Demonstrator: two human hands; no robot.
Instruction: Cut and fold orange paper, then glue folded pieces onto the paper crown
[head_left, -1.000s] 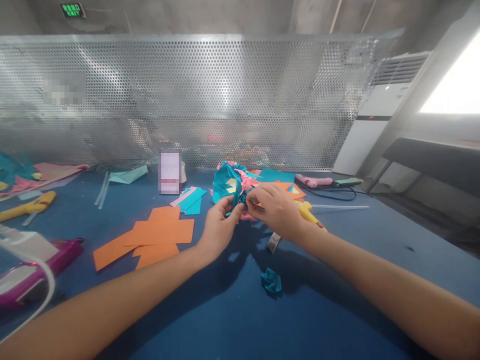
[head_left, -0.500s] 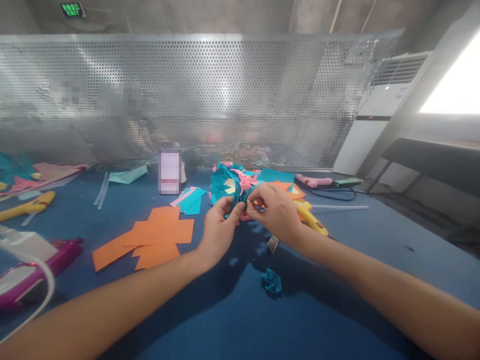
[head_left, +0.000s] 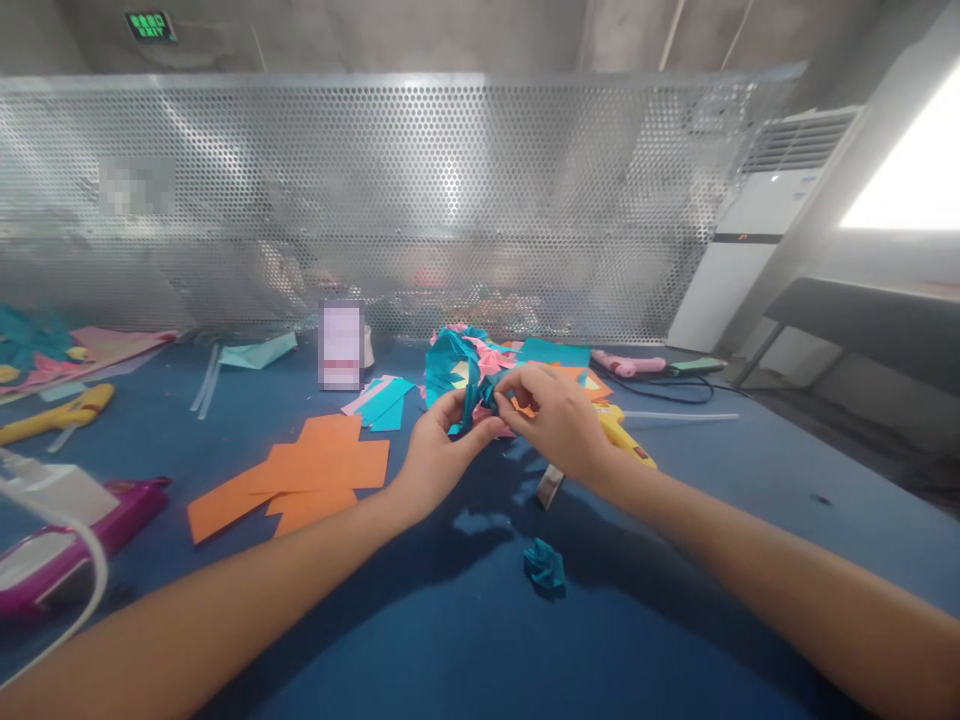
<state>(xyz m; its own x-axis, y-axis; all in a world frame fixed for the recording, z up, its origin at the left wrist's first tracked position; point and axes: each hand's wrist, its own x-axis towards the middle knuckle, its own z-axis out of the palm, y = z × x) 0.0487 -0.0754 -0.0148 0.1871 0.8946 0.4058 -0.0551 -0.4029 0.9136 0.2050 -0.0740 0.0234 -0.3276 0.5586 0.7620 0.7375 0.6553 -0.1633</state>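
Note:
Between my two hands, above the blue table, is a dark teal folded paper piece (head_left: 471, 402). My left hand (head_left: 444, 447) pinches its left side between thumb and fingers. The fingertips of my right hand (head_left: 559, 415) close on its right side; the exact shape of the piece is partly hidden by the fingers. Just behind it stand teal and pink paper foldings (head_left: 450, 355) with a pale yellow part. On the table nearer to me lies a crumpled teal paper piece (head_left: 544, 566), touched by neither hand.
Orange paper sheets (head_left: 326, 468) lie left of my hands, with teal and pink strips (head_left: 386, 400) behind. A yellow glue gun (head_left: 624, 436) sits beyond my right wrist, a second yellow glue gun (head_left: 79, 407) far left. A magenta device (head_left: 139, 515) with a white cable lies at left.
My left thumb has shifted right and straightened somewhat along the underside of the teal paper. More of the folded paper now shows between my hands. The things on the table stay put.

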